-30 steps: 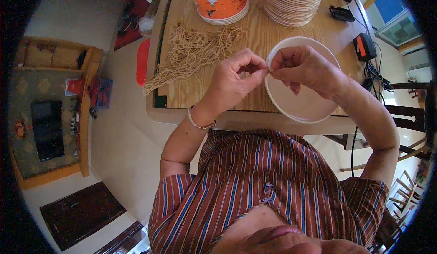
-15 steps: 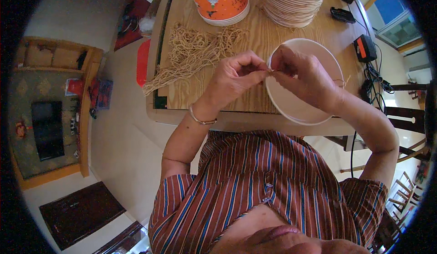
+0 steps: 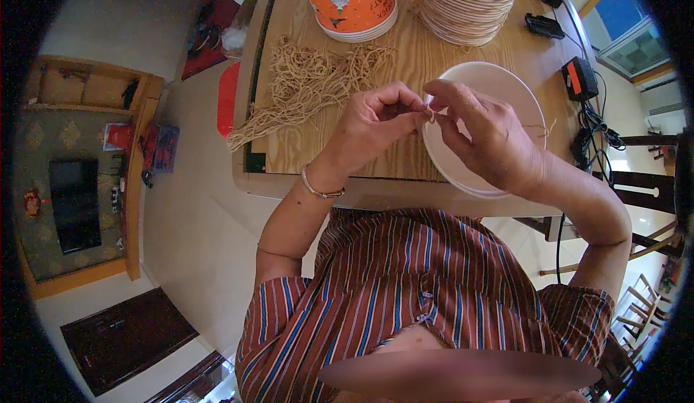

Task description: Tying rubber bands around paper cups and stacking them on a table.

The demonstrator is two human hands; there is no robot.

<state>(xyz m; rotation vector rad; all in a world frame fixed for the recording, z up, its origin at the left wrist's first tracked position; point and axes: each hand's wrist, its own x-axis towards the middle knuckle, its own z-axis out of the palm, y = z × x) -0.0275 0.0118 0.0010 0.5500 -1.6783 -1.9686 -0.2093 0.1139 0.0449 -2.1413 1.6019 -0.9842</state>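
My left hand (image 3: 372, 127) pinches a thin tan string (image 3: 431, 116) between thumb and forefinger, at the left rim of a large white paper bucket (image 3: 499, 74). Above the bucket's mouth, my right hand (image 3: 499, 135) has its fingertips at the same small loop of string, with the forefinger raised a little from the thumb. The loop is tiny and partly covered by the fingertips. String ends also show at the bucket's right rim. A loose heap of tan strings (image 3: 311, 74) lies on the wooden table (image 3: 347, 153), left of the hands.
Behind the string heap stands a stack of orange printed paper buckets (image 3: 354, 16). To its right is a tall stack of pale ringed rims (image 3: 470, 5). A black and orange battery (image 3: 580, 76), a black charger (image 3: 543, 26) and tangled cables (image 3: 594, 132) line the right table edge.
My right fingers have spread and lifted slightly around the string, and a small loop now shows between the hands. My left hand stays almost where it was.
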